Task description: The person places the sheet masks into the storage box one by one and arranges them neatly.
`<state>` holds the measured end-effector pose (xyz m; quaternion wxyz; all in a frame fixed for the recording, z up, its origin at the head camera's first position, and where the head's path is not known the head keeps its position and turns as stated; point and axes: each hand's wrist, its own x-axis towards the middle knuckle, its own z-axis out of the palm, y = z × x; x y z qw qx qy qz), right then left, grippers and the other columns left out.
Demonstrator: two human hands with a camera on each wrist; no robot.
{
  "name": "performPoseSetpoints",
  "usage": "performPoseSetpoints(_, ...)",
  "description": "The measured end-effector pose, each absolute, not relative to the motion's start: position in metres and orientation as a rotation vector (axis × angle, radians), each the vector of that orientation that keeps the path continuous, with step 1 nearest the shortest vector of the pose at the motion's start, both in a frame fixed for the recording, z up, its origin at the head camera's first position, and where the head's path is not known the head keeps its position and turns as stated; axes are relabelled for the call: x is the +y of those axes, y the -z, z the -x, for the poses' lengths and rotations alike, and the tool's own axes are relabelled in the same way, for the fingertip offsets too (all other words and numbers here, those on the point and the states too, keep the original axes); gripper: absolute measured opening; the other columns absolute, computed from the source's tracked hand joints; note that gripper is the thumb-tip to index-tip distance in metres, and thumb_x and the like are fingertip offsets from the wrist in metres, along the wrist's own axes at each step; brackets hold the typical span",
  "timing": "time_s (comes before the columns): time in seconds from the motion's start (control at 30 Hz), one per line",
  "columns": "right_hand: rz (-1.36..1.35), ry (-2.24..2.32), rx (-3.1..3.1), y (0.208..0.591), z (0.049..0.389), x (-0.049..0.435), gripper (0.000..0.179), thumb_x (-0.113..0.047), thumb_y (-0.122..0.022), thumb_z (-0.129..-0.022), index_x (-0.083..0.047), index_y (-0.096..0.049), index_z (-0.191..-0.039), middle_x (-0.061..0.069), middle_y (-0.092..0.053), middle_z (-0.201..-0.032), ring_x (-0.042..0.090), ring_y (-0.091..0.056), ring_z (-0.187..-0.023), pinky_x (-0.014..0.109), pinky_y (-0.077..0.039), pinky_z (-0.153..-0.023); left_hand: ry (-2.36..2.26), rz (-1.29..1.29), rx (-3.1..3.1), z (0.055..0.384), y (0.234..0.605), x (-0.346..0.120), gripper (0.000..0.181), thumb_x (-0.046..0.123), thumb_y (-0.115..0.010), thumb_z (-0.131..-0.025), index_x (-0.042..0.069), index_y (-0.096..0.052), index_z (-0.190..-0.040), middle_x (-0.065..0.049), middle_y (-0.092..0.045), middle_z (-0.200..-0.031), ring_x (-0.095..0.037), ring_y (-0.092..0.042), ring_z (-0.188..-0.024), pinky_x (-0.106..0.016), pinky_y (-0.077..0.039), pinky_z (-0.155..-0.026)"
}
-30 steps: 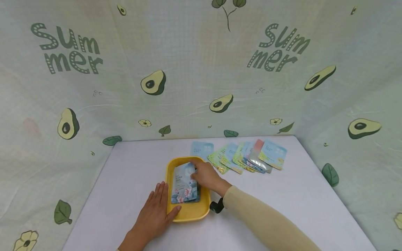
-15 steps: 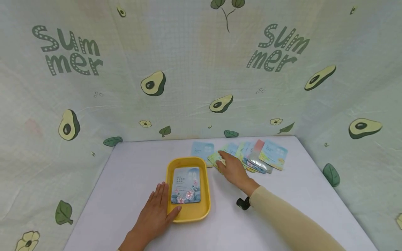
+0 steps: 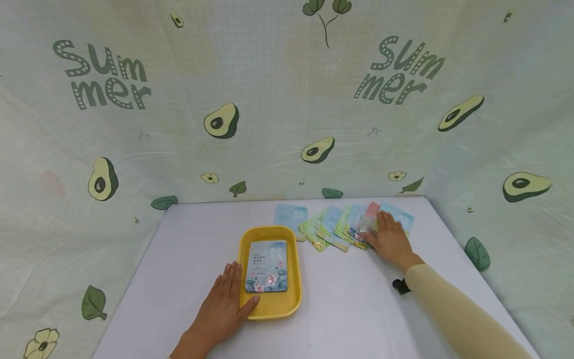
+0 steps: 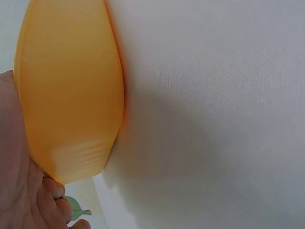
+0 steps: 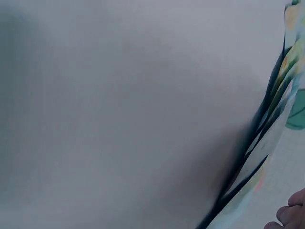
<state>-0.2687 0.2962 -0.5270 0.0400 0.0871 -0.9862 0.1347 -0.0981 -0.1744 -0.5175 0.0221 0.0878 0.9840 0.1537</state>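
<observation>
My left hand (image 3: 219, 306) rests with straight fingers along the left rim of a yellow tray (image 3: 293, 299), its thumb over the near end. In the left wrist view the tray's smooth outer wall (image 4: 71, 90) fills the left side. Inside the tray lies a blue-grey sachet (image 3: 266, 267) printed with pink flowers. My right hand (image 3: 392, 242) reaches over the right end of a row of flat sachets, fingers extended and thumb apart. It partly covers a light blue sachet (image 3: 403, 217) and a silver one with a pink top (image 3: 372, 208). The right wrist view shows fingertips (image 5: 288, 214) beside the sachets' edges.
Left of the right hand, several blue and green sachets overlap in a fan, including a green one (image 3: 315, 230). A pale blue sachet (image 3: 290, 214) lies behind the tray. The white table (image 3: 350, 309) ends at an avocado-printed cloth backdrop (image 3: 269, 164).
My right hand let go of a flowered sachet in the tray, then moved right across the row to its far end. The left hand has stayed at the tray's rim.
</observation>
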Motion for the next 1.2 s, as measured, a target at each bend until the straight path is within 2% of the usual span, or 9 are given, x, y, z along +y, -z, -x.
performPoseSetpoints(0.13, -0.164, -0.44, -3.102, 0.533, 0.269, 0.316, 0.102, -0.063, -0.046, -0.107, 0.017, -0.014, -0.16, 0.042, -0.016, -0.166, 0.059, -0.013, -0.155, 0.077, -0.009, -0.123, -0.477, -0.272, 3.044, 0.098, 0.517, -0.174, 0.096, 0.064, -0.052, -0.104, -0.001, -0.021, -0.167, -0.021, -0.021, -0.174, -0.037, -0.017, -0.163, -0.058, -0.024, -0.13)
performPoseSetpoints(0.33, -0.192, -0.447, -3.189, 0.543, 0.263, 0.319, 0.099, -0.066, -0.036, -0.108, 0.018, -0.019, -0.159, 0.042, -0.019, -0.165, 0.06, -0.014, -0.154, 0.079, -0.008, -0.121, -0.47, -0.286, 3.041, 0.098, 0.518, -0.175, 0.096, 0.066, -0.049, -0.104, -0.001, -0.021, -0.167, -0.021, -0.021, -0.174, -0.038, -0.017, -0.163, -0.059, -0.024, -0.129)
performPoseSetpoints(0.63, -0.371, -0.438, -3.162, 0.546, 0.25, 0.307, 0.093, -0.06, -0.042, -0.109, 0.016, -0.024, -0.16, 0.038, -0.021, -0.167, 0.057, -0.019, -0.155, 0.074, -0.014, -0.124, -0.461, -0.274, 3.027, 0.099, 0.516, -0.175, 0.097, 0.067, -0.049, -0.104, 0.0, -0.018, -0.168, -0.02, -0.017, -0.176, -0.037, -0.014, -0.164, -0.058, -0.023, -0.13)
performPoseSetpoints(0.9, -0.601, -0.464, -3.069, 0.547, 0.226, 0.294, 0.085, -0.056, -0.052, -0.107, 0.009, -0.037, -0.159, 0.03, -0.034, -0.166, 0.052, -0.027, -0.155, 0.072, -0.022, -0.123, -0.458, -0.278, 3.036, 0.099, 0.517, -0.176, 0.099, 0.069, -0.045, -0.104, -0.001, -0.017, -0.168, -0.022, -0.018, -0.175, -0.038, -0.015, -0.163, -0.058, -0.023, -0.13)
performPoseSetpoints(1.2, -0.685, -0.341, -3.04, 0.551, 0.192, 0.287, 0.081, -0.057, -0.051, -0.108, 0.007, -0.043, -0.157, 0.026, -0.042, -0.164, 0.048, -0.035, -0.154, 0.069, -0.028, -0.123, -0.46, -0.259, 3.012, 0.098, 0.515, -0.174, 0.099, 0.068, -0.047, -0.104, -0.001, -0.016, -0.168, -0.022, -0.017, -0.175, -0.037, -0.014, -0.164, -0.058, -0.023, -0.13)
